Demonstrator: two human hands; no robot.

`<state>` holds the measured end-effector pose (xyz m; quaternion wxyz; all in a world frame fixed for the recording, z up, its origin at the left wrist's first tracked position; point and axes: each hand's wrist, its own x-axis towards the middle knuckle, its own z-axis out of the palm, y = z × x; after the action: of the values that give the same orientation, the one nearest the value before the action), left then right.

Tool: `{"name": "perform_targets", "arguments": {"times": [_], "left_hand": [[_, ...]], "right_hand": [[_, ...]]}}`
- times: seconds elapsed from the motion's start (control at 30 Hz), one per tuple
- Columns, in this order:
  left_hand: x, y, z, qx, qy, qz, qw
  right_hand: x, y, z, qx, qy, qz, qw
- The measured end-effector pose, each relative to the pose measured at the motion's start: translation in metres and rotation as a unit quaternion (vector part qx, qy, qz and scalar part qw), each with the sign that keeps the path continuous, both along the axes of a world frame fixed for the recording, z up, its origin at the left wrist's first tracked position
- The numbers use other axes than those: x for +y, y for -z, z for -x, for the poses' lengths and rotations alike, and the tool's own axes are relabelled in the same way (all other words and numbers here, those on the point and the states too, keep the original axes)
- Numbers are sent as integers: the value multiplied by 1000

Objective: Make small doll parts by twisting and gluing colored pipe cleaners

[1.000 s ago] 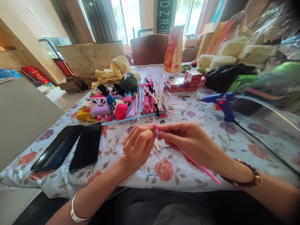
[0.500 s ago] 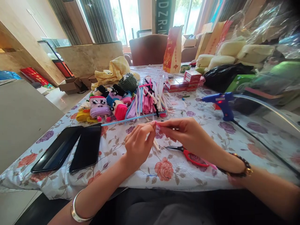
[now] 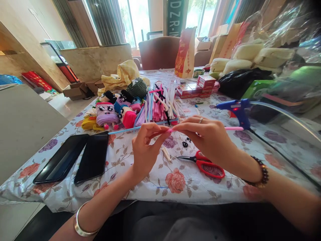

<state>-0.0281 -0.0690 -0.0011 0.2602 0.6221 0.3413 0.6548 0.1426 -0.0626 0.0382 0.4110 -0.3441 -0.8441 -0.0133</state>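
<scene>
A pink pipe cleaner (image 3: 234,128) runs behind my right hand (image 3: 207,135), its free end sticking out on the right. My right thumb and fingers pinch it near its other end. My left hand (image 3: 147,144) pinches the same end, so the fingertips of both hands almost meet; the bit between them is small and partly covered. Below my right hand lie scissors (image 3: 210,169) with red handles, blades pointing left. Short cream pieces (image 3: 166,154) and small black curls (image 3: 185,144) rest on the tablecloth between my hands.
Behind my hands lies a heap of pipe cleaners (image 3: 160,105), with fuzzy dolls (image 3: 107,114) left of it. A blue glue gun (image 3: 238,112) with a lit red light stands at right, its cable trailing. Two black phones (image 3: 92,159) lie at left. Red boxes (image 3: 206,82) stand farther back.
My right hand has turned and shifted slightly right; the pipe cleaner's free end has swung up from near the scissors to point right. My left hand's fingers have straightened somewhat.
</scene>
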Motion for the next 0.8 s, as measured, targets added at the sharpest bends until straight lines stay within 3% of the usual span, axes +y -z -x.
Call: {"name": "perform_targets", "arguments": {"times": [0.17, 0.43, 0.8], "left_hand": [[-1, 2, 0, 12, -1, -1, 1000], [-1, 3, 0, 20, -26, -27, 999], [-1, 8, 4, 91, -106, -138, 981]], "right_hand": [[-1, 1, 0, -14, 0, -33, 999], [-5, 2, 2, -32, 19, -11, 999], [-19, 0, 12, 39, 5, 145, 989]]}}
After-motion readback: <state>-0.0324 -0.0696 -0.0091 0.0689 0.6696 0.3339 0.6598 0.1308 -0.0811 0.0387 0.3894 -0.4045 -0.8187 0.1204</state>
